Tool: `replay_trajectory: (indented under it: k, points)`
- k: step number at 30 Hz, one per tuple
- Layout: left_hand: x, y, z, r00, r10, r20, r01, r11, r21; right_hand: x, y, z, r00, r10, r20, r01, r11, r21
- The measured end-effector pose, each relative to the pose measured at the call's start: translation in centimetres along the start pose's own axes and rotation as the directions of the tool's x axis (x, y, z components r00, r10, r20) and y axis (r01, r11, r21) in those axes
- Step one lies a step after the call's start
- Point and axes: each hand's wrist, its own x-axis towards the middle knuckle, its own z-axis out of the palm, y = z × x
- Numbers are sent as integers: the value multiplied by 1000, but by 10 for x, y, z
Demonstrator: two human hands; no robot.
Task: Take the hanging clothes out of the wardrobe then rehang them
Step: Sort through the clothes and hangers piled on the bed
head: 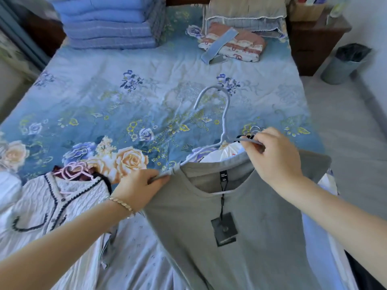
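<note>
Left hand (140, 185) and right hand (272, 155) pinch the stiff hanger's (224, 120) 2 arms; the soft, light shirt (261, 222) probably slips.

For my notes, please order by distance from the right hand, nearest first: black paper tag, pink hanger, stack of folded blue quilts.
1. black paper tag, just below the right hand
2. pink hanger, near left
3. stack of folded blue quilts, far end, left
</note>
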Motion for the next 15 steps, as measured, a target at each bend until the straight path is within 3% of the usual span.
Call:
replay_trajectory:
  k: [3,6,8,10,12,15]
  points:
    - [-11,-50,12,920,-86,381,148,979,-136,-25,-3,39,997,-6,83,9,999,-38]
    - [-11,-106,38,777,-167,607,260,963,-69,-58,3,91,976,-2,218,-2,1000,22]
    - [3,-149,59,776,-254,578,316,949,-8,-79,7,124,964,-45,262,35,998,43]
    - [22,-194,80,827,-364,428,388,921,34,-96,9,154,959,-64,278,58,998,30]
    - [39,-230,94,818,-464,341,451,884,122,-105,9,177,959,-27,283,32,999,-12]
    - [58,-262,116,819,-469,330,421,883,208,-112,11,199,965,47,260,-33,998,-57]
